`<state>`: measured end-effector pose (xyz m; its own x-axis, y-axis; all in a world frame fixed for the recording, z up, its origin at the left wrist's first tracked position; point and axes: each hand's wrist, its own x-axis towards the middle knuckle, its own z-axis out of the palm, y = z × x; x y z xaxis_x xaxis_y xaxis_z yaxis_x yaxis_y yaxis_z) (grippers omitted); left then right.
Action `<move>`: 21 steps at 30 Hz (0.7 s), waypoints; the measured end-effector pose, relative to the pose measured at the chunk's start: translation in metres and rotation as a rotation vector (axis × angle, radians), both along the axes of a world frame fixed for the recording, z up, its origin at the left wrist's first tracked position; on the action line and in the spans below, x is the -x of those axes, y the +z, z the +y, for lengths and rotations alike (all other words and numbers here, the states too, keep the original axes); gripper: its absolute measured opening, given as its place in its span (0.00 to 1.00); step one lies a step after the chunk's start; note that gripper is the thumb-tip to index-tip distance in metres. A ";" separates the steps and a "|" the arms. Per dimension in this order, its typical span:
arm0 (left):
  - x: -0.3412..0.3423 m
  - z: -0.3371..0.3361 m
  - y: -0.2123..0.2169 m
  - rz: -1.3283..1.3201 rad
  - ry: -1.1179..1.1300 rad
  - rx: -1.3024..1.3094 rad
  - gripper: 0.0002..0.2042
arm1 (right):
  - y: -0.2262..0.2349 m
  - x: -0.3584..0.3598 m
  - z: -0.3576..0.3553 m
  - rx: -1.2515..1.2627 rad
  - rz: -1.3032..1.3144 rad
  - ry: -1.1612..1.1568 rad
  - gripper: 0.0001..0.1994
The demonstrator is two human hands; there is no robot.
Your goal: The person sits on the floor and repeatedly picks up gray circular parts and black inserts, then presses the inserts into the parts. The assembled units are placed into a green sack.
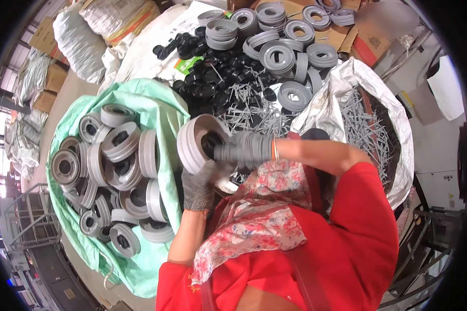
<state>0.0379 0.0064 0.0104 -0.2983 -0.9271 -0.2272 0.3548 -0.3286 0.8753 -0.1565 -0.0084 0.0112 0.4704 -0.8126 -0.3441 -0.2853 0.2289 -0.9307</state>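
My left hand (198, 187), in a grey knit glove, grips the lower edge of a grey ridged plastic ring (192, 147), which is tilted on its side. Black shows in the ring's centre, probably a round black cap (210, 142). At that centre is my gloved right hand (248, 149), its fingers closed and slightly blurred; whatever they pinch is hidden. Just beyond the hands lie a heap of black round caps (205, 85) and a pile of thin grey plastic pins (251, 111).
To the left stands a pale green sack (166, 111) full of similar grey rings (120, 142), several with black centres. Stacked grey rings (277, 56) sit at the far side. On the right, a white sack (402, 140) holds more grey pins (363, 132). Bulging white sacks (78, 44) stand far left.
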 end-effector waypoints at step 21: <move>-0.018 -0.057 0.008 -0.888 0.257 0.790 0.30 | -0.108 0.370 -0.191 0.119 1.187 -0.878 0.44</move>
<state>0.0560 -0.0505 0.0183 -0.1127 -0.9117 0.3951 -0.4935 0.3965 0.7741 -0.5264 -0.1996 -0.0965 -0.6766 -0.7321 -0.0793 -0.6888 0.6673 -0.2831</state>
